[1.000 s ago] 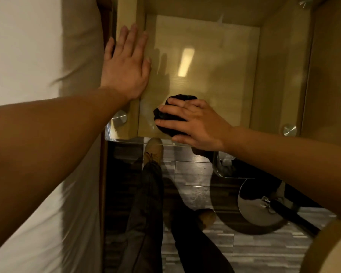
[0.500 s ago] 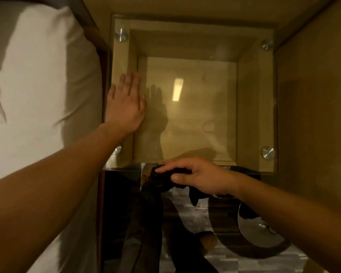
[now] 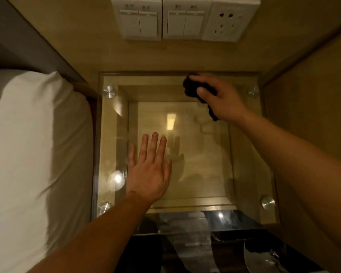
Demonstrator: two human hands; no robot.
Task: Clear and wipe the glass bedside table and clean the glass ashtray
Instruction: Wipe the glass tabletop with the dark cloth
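The table (image 3: 248,174) stood between a bed (image 3: 34,154) on the left and a wood panel (image 3: 313,119) on the right. Its far edge met a wall (image 3: 83,46) that carried two switch plates (image 3: 140,18) and a socket (image 3: 229,18). Its glass top sat on metal studs (image 3: 109,92), one at each corner, over an open wood box (image 3: 201,154).

The left hand (image 3: 149,172) lay palm down on the near left part of the glass, fingers straight and a little spread, holding nothing. The right hand (image 3: 222,99) was at the far right corner, just beside the stud there, with fingers and thumb curled round a dark cloth (image 3: 191,86) held against the glass.

Both forearms crossed the near part of the view. The left one covered some of the near edge of the glass and the right one covered much of its right edge.

Most of the cloth was bunched under the right fingers, with only its far end and a tail below the palm showing. A light's reflection (image 3: 171,121) lay on the glass, and a bright glare spot (image 3: 117,179) sat just left of the left hand, which also cast a faint mirrored shape to its right. Past the near edge the floor (image 3: 185,253) was dark and murky. A shiny rounded thing (image 3: 264,259) at the near right was cut off by the frame, and what it was could not be told.
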